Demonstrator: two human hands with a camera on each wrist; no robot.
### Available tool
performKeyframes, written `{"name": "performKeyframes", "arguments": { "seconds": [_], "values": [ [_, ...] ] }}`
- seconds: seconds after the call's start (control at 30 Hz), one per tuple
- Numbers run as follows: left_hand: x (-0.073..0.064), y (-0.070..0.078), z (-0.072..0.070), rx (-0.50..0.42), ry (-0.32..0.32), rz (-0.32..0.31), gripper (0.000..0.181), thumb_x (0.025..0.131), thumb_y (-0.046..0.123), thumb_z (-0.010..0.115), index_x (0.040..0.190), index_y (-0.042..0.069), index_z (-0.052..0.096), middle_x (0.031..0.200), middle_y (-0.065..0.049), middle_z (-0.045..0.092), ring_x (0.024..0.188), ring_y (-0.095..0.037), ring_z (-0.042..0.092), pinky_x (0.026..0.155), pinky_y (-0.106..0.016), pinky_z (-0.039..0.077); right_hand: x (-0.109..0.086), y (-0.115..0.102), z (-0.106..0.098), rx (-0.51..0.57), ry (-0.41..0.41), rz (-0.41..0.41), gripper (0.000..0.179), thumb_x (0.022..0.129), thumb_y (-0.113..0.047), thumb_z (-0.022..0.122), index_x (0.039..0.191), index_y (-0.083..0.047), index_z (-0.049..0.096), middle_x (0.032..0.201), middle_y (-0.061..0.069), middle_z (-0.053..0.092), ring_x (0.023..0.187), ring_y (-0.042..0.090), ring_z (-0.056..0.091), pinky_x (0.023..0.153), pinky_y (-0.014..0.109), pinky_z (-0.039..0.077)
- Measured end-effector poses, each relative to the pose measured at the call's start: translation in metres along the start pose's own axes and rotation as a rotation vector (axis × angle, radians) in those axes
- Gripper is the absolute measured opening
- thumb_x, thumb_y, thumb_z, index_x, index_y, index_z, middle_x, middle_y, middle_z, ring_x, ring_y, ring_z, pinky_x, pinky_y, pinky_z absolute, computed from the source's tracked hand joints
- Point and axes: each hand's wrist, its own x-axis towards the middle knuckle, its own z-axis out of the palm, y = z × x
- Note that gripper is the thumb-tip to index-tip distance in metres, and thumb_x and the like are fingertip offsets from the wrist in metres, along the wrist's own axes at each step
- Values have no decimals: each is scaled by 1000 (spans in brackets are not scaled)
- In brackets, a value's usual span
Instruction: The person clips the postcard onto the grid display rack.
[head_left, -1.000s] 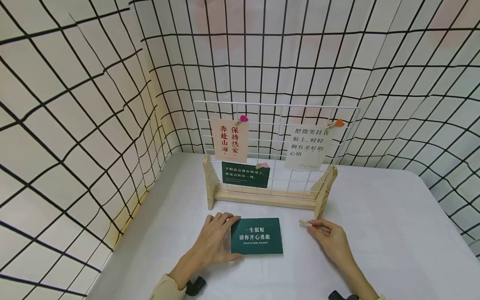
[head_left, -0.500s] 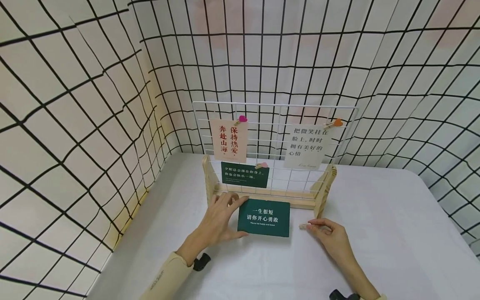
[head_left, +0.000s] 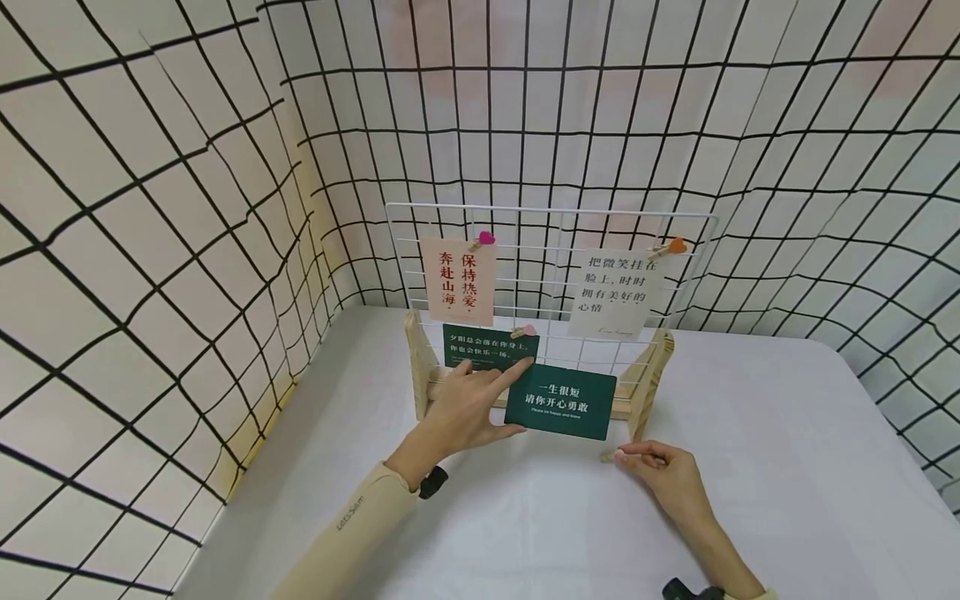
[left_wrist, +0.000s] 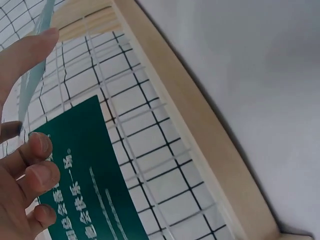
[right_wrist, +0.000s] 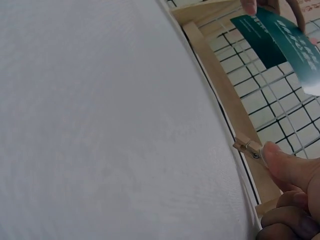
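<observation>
My left hand (head_left: 467, 410) pinches a dark green card (head_left: 564, 405) with white lettering by its left edge, thumb below and index finger above. The card is raised off the table, in front of a white wire grid rack (head_left: 551, 207) on a wooden stand (head_left: 651, 379). Another green card (left_wrist: 100, 160) hangs low on the grid, just behind my left fingers. Lower right of the rack, my right hand (head_left: 666, 479) pinches a small wooden clothespin (right_wrist: 248, 146) between thumb and index finger. The clothespin's far end is hidden under those fingertips.
A pink card (head_left: 461, 283) hangs at the grid's upper left under a magenta heart clip (head_left: 486, 238). At the upper right, a white card (head_left: 617, 293) hangs from an orange heart clip (head_left: 677, 246). Black-lined white cloth (head_left: 585, 100) surrounds the white table (head_left: 780, 433).
My left hand has lifted the green card from the table and carried it forward and right, up to the rack. The right hand with the clothespin has barely moved.
</observation>
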Motion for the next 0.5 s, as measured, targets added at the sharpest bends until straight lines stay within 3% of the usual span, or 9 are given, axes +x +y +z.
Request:
{"name": "performKeyframes", "arguments": {
  "seconds": [0.17,0.27,0.5],
  "values": [
    [14,3,7,25,27,37,107,76,66,83,160,19,36,83,8,76,73,-7,65,74,-29,43,-1,-1,0,13,-22,-5,30,89,-23,83,106,2,78,90,2,77,67,0,50,56,19,42],
    [21,5,10,35,67,43,104,78,66,82,159,19,37,76,8,72,66,-7,61,72,-28,44,-2,0,0,15,-20,-39,26,89,-18,83,103,3,77,101,12,79,69,-1,53,58,17,46],
    [35,6,18,60,127,42,106,75,64,85,158,19,38,66,7,64,56,-9,49,64,-26,39,-3,0,2,-7,17,-118,15,88,-10,82,93,3,78,99,18,79,68,-4,52,56,16,46]
  ]
}}
